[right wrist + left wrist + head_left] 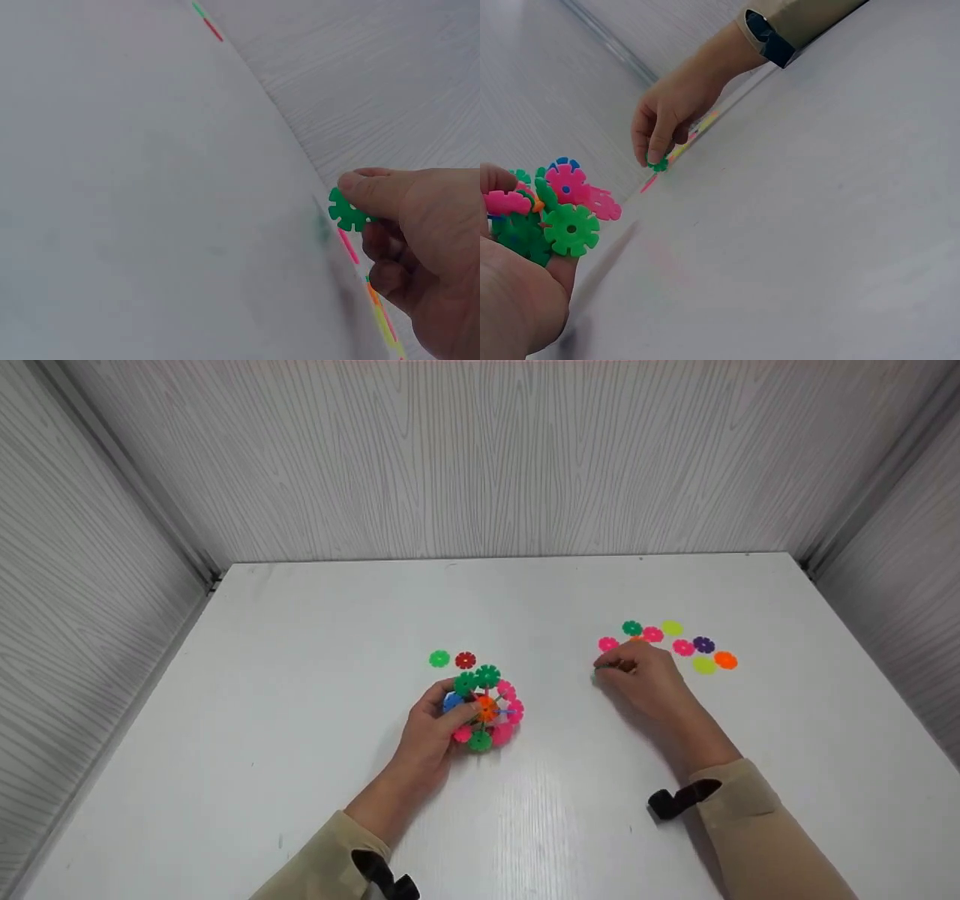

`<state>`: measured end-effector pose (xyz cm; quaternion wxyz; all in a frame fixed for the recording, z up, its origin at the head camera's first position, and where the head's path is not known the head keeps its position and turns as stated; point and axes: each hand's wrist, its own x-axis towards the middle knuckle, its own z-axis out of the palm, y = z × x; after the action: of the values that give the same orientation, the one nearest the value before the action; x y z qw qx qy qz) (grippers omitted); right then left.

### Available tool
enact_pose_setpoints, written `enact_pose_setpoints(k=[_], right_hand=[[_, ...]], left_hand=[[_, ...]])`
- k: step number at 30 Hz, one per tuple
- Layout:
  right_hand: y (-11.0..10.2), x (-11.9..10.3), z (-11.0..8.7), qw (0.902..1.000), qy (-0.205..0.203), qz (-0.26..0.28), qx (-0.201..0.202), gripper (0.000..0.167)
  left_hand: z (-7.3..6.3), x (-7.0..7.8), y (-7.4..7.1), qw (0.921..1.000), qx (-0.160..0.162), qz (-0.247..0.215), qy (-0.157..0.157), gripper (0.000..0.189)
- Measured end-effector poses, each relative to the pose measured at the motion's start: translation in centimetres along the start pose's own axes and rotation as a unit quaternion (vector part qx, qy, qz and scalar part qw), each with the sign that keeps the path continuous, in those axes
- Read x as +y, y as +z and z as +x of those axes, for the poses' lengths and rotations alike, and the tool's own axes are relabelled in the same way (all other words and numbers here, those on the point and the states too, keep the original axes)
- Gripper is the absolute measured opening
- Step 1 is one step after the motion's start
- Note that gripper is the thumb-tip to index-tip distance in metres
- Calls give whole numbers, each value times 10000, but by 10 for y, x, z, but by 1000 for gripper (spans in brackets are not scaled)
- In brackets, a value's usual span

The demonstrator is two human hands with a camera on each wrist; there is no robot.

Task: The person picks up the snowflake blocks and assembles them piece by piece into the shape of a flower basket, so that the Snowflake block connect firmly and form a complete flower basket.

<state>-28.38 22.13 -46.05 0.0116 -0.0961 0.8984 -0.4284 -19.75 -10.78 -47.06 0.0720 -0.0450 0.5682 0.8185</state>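
Observation:
My left hand [431, 727] grips a ball-like cluster of interlocking plastic snowflake discs [503, 733], its thumb lying over an orange disc [487, 708] at the front. Green, pink and blue discs stand out around that cluster; its far side is hidden by the hand. To the right, my right hand [646, 679] pinches one green snowflake disc [346, 211] between thumb and forefinger, close over the table. In the left wrist view the same green disc [658, 163] shows below the right fingertips.
Beyond the right hand lie several loose discs, among them a purple disc [703, 644], an orange disc [725, 660] and a yellow disc [704, 665]. A light green disc [439, 658] and a red disc [466, 660] lie behind the cluster on the white table [315, 630].

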Motion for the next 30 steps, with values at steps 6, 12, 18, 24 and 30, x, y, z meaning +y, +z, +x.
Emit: enact_pose_setpoints(k=[6, 12, 18, 24, 30], right_hand=[[26, -41, -10, 9876, -335, 1454, -484, 15], [49, -73, -24, 9772, -973, 1819, -503, 16], [60, -82, -32, 9803, -1280, 1476, -287, 13], [62, -84, -34, 9777, -1441, 1525, -77, 10], [63, -84, -34, 9790, -1387, 1490, -147, 7]], left_hand=[[-1, 1, 1, 9998, -21, 161, -128, 46], [-1, 1, 2, 9986, -113, 497, -151, 51], [-2, 0, 2, 9972, -261, 693, -29, 49], [-2, -1, 2, 9966, -355, 748, -15, 49], [-3, -1, 1, 9953, -281, 929, 12, 49]])
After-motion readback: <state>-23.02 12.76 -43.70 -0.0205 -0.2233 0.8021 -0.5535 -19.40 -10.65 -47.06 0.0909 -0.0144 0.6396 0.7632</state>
